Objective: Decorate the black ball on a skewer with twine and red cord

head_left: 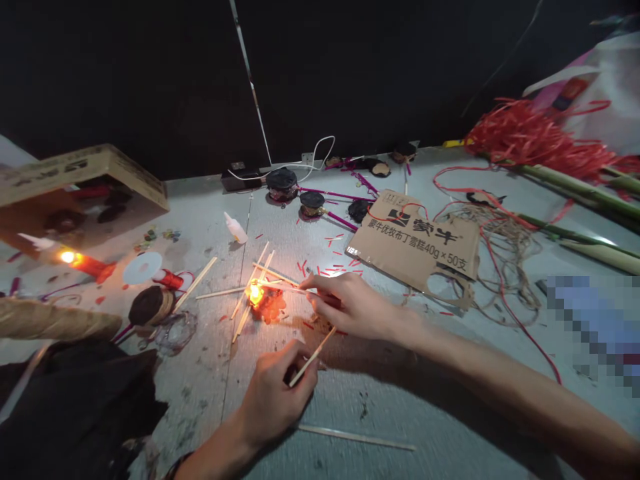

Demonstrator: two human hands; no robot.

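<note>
My left hand (280, 383) is closed around a thin wooden stick (314, 355) that slants up to the right. Further up, my right hand (357, 305) pinches another pale stick (287, 287), whose far end reaches toward a small glowing flame (255, 292). Reddish, wax-like lumps (273, 307) lie just beside the flame. Several loose wooden sticks (241, 319) cross one another around it on the grey tabletop. Below the hands rests a long, thin translucent stick (357, 438).
Behind my right hand lies a torn cardboard piece (415, 237), with tangled twine (515, 267) beside it. An open cardboard box (137, 180) stands at the left, near a second lit red candle-like object (85, 263). Red ribbon (540, 137) and green bamboo poles (580, 190) occupy the right.
</note>
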